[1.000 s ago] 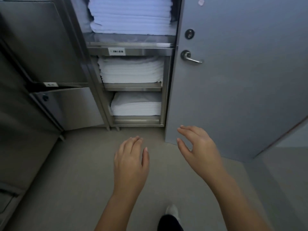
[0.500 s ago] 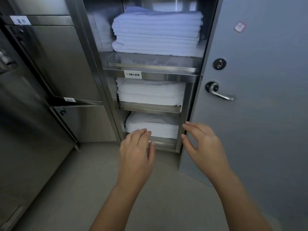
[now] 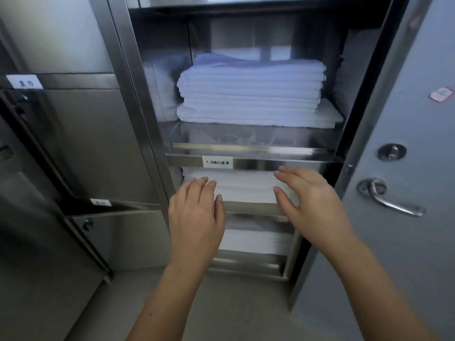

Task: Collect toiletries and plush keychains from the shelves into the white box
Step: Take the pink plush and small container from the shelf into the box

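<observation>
Seen from above: 2 bare forearms reaching forward over a grey floor (image 3: pixel 81 313) toward an open steel cabinet (image 3: pixel 138 99). Left hand (image 3: pixel 195 217), palm down, fingers loosely together and slightly curled, holding nothing, raised in front of the cabinet's lower shelves. Right hand (image 3: pixel 312 205) just beside it, thumb spread from the fingers, also empty, fingertips near the front lip of the labelled shelf (image 3: pixel 270 164); contact with the metal cannot be told.

Behind the hands, 3 stacks of folded white linen on 3 levels: bottom stack (image 3: pixel 256 239) partly hidden by the left hand, middle stack (image 3: pixel 243 185) between the 2 hands, top stack (image 3: pixel 251 94) the tallest, lying toward the back of its shelf. Small white label (image 3: pixel 217 162) with printed characters on the shelf edge below the top stack.

At right, a grey door (image 3: pixel 406 242) swung open, with a metal lever handle (image 3: pixel 386 199), a round lock (image 3: pixel 392 151) above it and a red-edged sticker (image 3: pixel 441 94) higher up. At left, closed steel compartments (image 3: pixel 81 143), one with a white tag (image 3: pixel 24 81).

White box, toiletries and plush keychains nowhere in view.
</observation>
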Demonstrator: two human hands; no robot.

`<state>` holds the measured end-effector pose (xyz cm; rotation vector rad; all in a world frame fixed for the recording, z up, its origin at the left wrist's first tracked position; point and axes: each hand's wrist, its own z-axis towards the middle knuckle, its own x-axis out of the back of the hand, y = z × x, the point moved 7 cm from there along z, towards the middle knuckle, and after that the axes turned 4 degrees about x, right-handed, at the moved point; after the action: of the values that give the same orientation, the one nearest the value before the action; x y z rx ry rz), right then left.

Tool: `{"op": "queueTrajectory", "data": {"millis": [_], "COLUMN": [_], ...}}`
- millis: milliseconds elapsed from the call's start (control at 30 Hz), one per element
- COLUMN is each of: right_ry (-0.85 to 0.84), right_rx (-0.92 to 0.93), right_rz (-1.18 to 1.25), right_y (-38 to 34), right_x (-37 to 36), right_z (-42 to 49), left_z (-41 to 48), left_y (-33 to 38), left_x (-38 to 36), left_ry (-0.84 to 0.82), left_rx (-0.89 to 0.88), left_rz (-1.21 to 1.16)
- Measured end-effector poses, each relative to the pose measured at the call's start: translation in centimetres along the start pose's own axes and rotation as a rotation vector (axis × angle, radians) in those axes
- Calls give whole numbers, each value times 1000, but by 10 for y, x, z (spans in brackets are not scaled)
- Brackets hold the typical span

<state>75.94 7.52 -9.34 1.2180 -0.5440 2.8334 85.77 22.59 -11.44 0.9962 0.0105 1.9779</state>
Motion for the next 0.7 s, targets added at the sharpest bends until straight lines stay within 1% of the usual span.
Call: {"op": "queueTrajectory", "data": {"millis": [133, 267, 500, 700], "right_ry": [100, 202, 233, 260], "right_rx": [13, -25, -44, -39], "right_rz": [-39, -67, -132, -122], "right_y": [-16, -20, -4, 32], "right_x": [-9, -17, -20, -23], "right_z": [62, 109, 177, 234], "left_z": [66, 124, 195, 253], "left_y": [-23, -41, -46, -39], "left_x": [3, 0, -18, -43], "left_ry": [46, 91, 143, 180], "left_rx": [-104, -178, -228, -265], "left_rz": [-13, -57, -177, -218]}}
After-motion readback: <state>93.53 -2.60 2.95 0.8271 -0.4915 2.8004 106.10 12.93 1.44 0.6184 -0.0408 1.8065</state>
